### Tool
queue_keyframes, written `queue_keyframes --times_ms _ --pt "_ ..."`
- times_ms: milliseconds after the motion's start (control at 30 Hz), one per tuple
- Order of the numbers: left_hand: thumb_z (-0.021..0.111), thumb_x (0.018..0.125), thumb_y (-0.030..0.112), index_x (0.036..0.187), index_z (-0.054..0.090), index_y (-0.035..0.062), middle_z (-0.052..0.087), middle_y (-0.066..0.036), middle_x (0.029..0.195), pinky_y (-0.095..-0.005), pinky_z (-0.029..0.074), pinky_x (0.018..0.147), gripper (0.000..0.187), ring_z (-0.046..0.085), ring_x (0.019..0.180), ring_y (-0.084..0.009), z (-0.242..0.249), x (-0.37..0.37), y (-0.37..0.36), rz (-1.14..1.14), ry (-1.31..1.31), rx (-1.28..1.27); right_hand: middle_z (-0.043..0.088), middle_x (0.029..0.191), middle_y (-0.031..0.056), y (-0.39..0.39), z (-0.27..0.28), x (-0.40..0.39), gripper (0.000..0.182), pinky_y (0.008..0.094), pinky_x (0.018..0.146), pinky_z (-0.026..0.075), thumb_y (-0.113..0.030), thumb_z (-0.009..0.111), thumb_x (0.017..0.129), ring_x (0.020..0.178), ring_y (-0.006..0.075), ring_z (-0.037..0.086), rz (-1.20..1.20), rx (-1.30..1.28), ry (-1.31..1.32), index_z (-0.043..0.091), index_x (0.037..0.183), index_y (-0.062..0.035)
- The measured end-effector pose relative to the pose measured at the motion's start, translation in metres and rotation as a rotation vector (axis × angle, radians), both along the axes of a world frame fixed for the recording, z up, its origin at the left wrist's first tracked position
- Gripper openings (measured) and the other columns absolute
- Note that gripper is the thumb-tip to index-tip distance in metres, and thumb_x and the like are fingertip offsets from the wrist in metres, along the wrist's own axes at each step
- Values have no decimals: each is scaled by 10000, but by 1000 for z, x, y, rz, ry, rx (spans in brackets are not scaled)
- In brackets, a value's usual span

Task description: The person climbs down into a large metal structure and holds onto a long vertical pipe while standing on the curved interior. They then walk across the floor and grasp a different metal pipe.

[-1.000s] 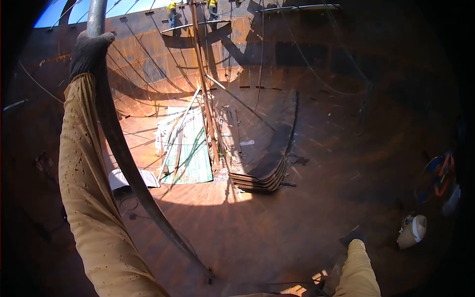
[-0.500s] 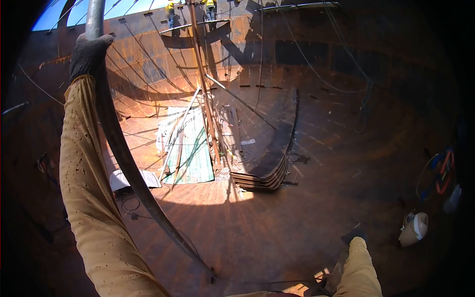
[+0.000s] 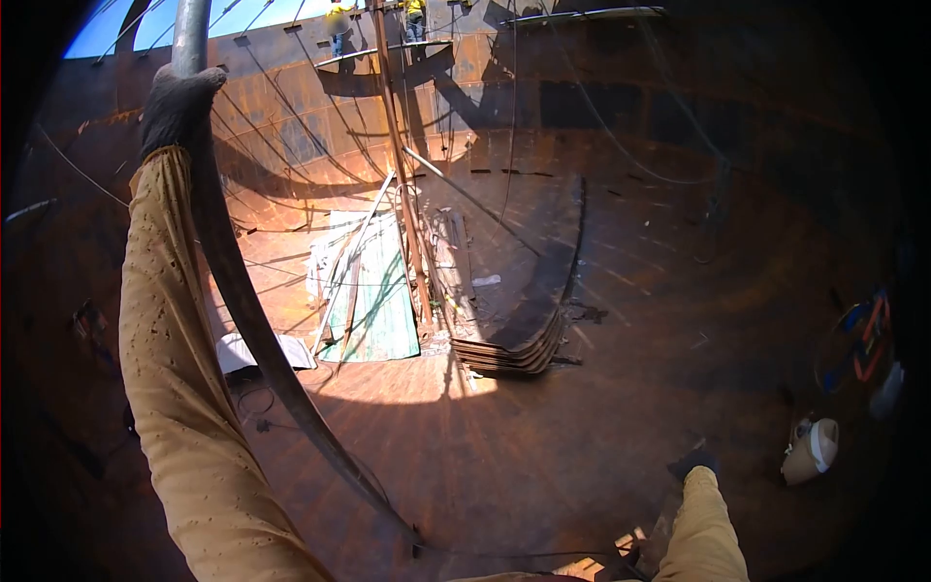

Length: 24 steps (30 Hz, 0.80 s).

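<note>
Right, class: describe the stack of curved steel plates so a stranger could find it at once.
Start at the tall central pole rising from the rusty tank floor. Just right of its base, beside the green sheet, lies the stack of curved steel plates. Unlike the flat sheet, it is dark, layered and bowed like a crescent.

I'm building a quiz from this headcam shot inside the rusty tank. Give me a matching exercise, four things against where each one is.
1. left hand
2. curved steel plates
3. green sheet
4. white helmet

a. stacked on the floor, centre
b. gripping the pipe, upper left
c. on the floor, lower right
d. flat in the sunlit patch

Pairs: 1-b, 2-a, 3-d, 4-c
</note>
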<state>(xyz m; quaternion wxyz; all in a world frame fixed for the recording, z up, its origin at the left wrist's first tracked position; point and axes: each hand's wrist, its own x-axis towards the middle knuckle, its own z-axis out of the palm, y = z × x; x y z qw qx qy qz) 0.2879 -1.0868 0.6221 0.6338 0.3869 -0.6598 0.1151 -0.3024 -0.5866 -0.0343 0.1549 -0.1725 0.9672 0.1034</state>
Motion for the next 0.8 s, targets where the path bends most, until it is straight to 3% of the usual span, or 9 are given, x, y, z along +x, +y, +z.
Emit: queue_keyframes --times_ms 167,267,467,533,600,633,700,800 --pt "789 746 391 1134 619 -48 659 -117 867 -376 508 711 610 651 774 -215 -2 0 -4 2 41 -32 553 1479 161 -4 24 16 932 394 1141 427 -733 627 813 1368 281 539 -70 -15 -11 535 1466 -74" --pt "789 736 406 1172 619 -55 676 -138 903 -388 520 741 657 669 801 -232 -1 0 2 11 -7 10 657 1367 125 -3 9 9 756 408 1040 516 -653 673 782 1235 301 648 -3 0 91 668 1340 -143" --pt "784 715 439 1209 626 -46 698 -169 948 -410 532 806 710 698 873 -271 -3 -2 10 24 -7 19 661 1368 96 -4 13 6 729 412 1045 509 -665 635 811 1251 279 640 -25 32 28 676 1335 -160" --pt "777 714 450 1210 628 -43 701 -177 955 -414 533 819 715 702 891 -282 -2 -3 10 52 1 14 663 1369 78 -8 38 26 739 412 1048 506 -670 633 816 1253 274 639 -17 34 40 668 1345 -156" --pt "771 713 458 1210 629 -43 702 -184 959 -417 533 826 719 704 900 -289 -3 -3 10 71 2 18 597 1428 116 -10 44 28 909 403 1078 482 -680 675 789 1295 283 602 -35 32 -7 462 1428 -71" --pt "768 714 460 1209 628 -46 702 -186 960 -419 533 827 721 704 900 -292 -2 -2 11 75 0 25 530 1486 162 -10 39 19 1122 393 1106 459 -687 718 759 1337 295 564 -57 29 -62 259 1506 13" --pt "765 714 462 1207 627 -50 702 -190 962 -420 533 828 724 704 901 -295 -1 -2 11 84 -9 33 460 1548 208 -11 40 17 1349 383 1139 432 -696 758 729 1380 305 525 -84 14 -111 77 1584 94" --pt "763 715 463 1202 626 -55 703 -192 963 -421 533 828 724 705 902 -297 -2 -4 19 63 -43 33 448 1555 209 -11 48 24 1295 383 1148 420 -698 744 738 1389 299 517 -88 6 -96 146 1582 81"
